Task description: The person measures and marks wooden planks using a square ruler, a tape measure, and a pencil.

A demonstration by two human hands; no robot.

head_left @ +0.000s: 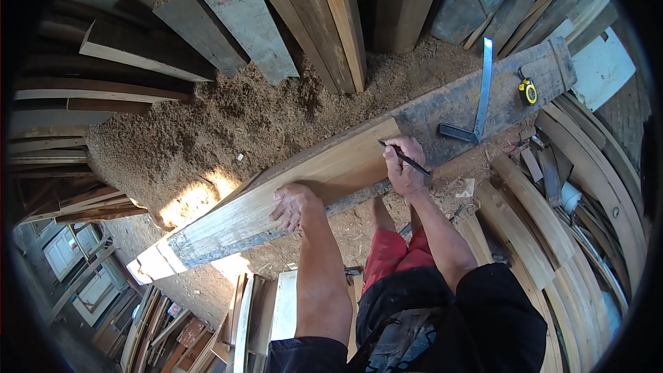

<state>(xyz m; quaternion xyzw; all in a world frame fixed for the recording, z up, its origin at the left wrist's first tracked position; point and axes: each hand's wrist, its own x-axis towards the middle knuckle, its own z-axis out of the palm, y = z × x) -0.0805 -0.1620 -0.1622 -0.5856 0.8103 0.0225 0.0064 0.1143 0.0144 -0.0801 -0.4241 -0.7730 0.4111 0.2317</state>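
A long pale wooden board point(345, 161) lies on a dark, worn bench plank point(442, 107) that runs diagonally. My left hand point(293, 206) rests on the board's near side with its fingers spread, holding nothing. Near the board's right end, my right hand point(406, 166) is closed around a dark pencil point(405, 157), whose tip is at the board's surface. To the right of that hand, a try square point(481, 100) with a metal blade lies on the bench plank. A yellow and black tape measure point(527, 91) sits farther right on the same plank.
Sawdust point(228, 124) covers the ground beyond the bench. Upright timber pieces point(304, 14) stand at the top and upper left. Stacked curved boards point(525, 224) lie at the right, and more wood offcuts point(179, 335) at the lower left.
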